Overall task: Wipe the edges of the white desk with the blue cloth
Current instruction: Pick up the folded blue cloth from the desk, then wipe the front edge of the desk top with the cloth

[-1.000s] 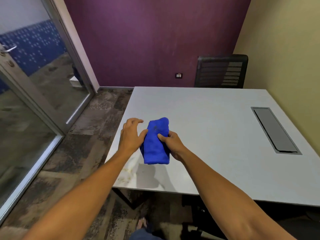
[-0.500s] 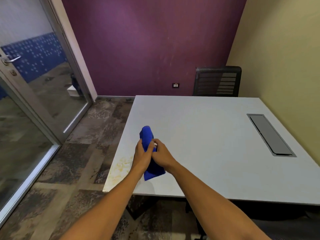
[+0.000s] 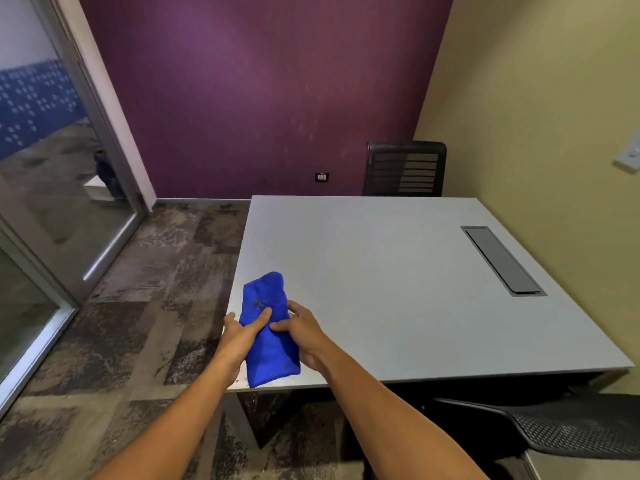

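Half a second ago the blue cloth (image 3: pixel 268 329) was bunched into a narrow roll between both hands; now it is spread into a flatter, folded strip running near to far, and the camera has pulled back so more purple wall and floor show.

Both hands hold the cloth above the near-left corner of the white desk (image 3: pixel 398 289). The left hand (image 3: pixel 242 336) grips the cloth's left side, thumb lying across the top of the fabric and the other fingers curled underneath, mostly hidden. The right hand (image 3: pixel 304 336) pinches the right side, thumb pressed on top near the middle of the strip and the fingers wrapped round the far edge. The cloth's near end hangs over the desk's near edge; whether the rest of it touches the desktop cannot be told.

A grey cable hatch (image 3: pixel 502 259) is set into the desktop toward the far right. One black mesh chair (image 3: pixel 405 173) stands behind the far edge of the desk, against the purple wall (image 3: pixel 259 98), and part of another dark chair (image 3: pixel 554 434) shows at the near right, below the desktop. A wall socket (image 3: pixel 321 177) sits low on the purple wall. Glass partition panels (image 3: pixel 52 202) run along the left, and patterned carpet (image 3: pixel 138 323) covers the floor.
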